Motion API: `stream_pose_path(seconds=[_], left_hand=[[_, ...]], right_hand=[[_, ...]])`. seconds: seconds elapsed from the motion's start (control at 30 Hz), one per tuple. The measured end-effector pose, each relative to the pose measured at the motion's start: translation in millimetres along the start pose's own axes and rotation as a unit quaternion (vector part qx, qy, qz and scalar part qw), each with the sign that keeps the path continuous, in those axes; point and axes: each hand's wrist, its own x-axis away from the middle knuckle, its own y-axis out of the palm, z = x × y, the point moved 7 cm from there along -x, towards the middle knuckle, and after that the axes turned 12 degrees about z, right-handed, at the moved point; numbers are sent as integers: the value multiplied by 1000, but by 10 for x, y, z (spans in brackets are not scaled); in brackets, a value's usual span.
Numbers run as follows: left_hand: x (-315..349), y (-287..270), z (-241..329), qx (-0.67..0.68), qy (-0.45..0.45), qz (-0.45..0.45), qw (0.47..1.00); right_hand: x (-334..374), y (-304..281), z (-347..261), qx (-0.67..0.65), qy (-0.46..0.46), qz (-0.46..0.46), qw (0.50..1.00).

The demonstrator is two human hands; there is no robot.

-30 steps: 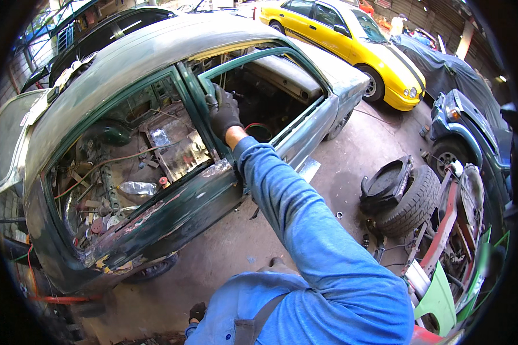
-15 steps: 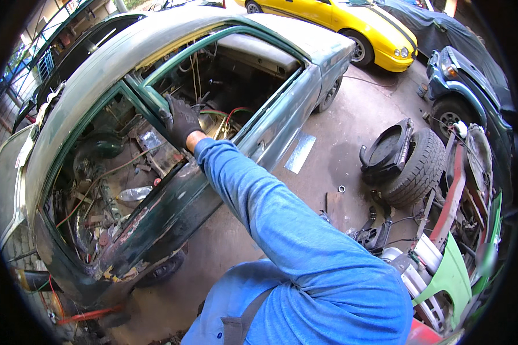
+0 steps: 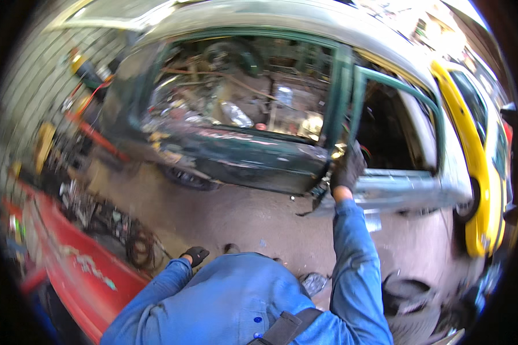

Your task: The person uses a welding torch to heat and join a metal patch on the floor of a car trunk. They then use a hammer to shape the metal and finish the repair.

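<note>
Green metal, worn and dented, makes up the stripped car [image 3: 259, 155] whose door pillar [image 3: 340, 98] is gripped low down by the gloved right hand [image 3: 347, 168], fingers curled closed around its edge at the gap between the two doors; the gloved left hand [image 3: 196, 255] hangs free by the hip, loosely curled and holding nothing; fingers could be pinched if either door swung shut, and the glove could be cut on torn sheet edges; a stumble could be caused by the cables [image 3: 138, 244] and the red frame [image 3: 92, 270] just beside the feet
</note>
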Motion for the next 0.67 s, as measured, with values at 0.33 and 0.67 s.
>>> stream_pose_path(seconds=[0.33, 0.67], left_hand=[[949, -71, -123, 69, -279, -66, 956], [254, 543, -1288, 66, -191, -89, 975]], right_hand=[[1463, 271, 150, 118, 61, -188, 973], [1943, 509, -28, 173, 98, -168, 966]])
